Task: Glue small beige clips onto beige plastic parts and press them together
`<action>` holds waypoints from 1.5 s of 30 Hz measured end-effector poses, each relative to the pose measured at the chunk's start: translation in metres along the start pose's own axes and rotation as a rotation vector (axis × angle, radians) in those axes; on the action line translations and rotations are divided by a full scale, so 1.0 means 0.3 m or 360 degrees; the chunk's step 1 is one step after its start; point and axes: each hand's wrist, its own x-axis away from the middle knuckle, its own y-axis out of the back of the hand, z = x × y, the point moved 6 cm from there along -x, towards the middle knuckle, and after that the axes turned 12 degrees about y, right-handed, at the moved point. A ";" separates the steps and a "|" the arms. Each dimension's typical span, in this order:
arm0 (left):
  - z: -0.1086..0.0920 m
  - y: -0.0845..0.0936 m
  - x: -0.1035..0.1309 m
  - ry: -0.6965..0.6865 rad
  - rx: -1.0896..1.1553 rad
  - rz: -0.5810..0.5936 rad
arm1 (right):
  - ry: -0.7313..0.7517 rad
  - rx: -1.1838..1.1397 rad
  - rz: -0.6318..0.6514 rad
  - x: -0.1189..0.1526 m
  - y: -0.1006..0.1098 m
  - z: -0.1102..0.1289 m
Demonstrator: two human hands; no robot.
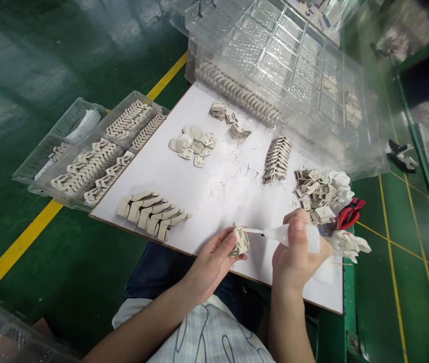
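Note:
My left hand (212,264) pinches a small beige plastic part (241,242) with slots in its face, just above the front edge of the white tabletop (233,186). In my right hand (298,252) is a white squeeze bottle (281,237) with a long thin nozzle, held tilted sideways. The nozzle tip points left and reaches the top of the beige part; whether it touches I cannot tell. To the left, a row of bent beige pieces (154,212) lies nested together. Flat rounded beige pieces (194,143) form a loose pile farther back.
A stacked row of beige parts (277,159) and a heap of parts (315,189) lie at right, near red-handled pliers (351,214) and crumpled white material (351,244). Clear divided trays (275,45) stand at the back. More filled trays (74,151) sit beyond the left edge.

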 end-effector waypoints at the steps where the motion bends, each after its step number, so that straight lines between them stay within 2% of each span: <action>1: 0.000 0.000 0.000 0.0002 -0.0003 0.0007 | -0.0014 0.0007 0.0010 -0.001 -0.001 0.001; 27: -0.001 -0.004 -0.003 -0.0027 -0.0030 0.0019 | 0.0027 -0.0036 -0.0034 0.008 -0.007 -0.006; 36: 0.000 0.002 0.001 -0.0011 -0.0043 0.0000 | -0.0003 -0.0039 -0.0059 0.009 0.020 -0.011; 45: -0.002 0.000 -0.001 -0.0012 -0.0084 -0.0011 | 0.0076 -0.0082 -0.0032 0.011 0.012 -0.003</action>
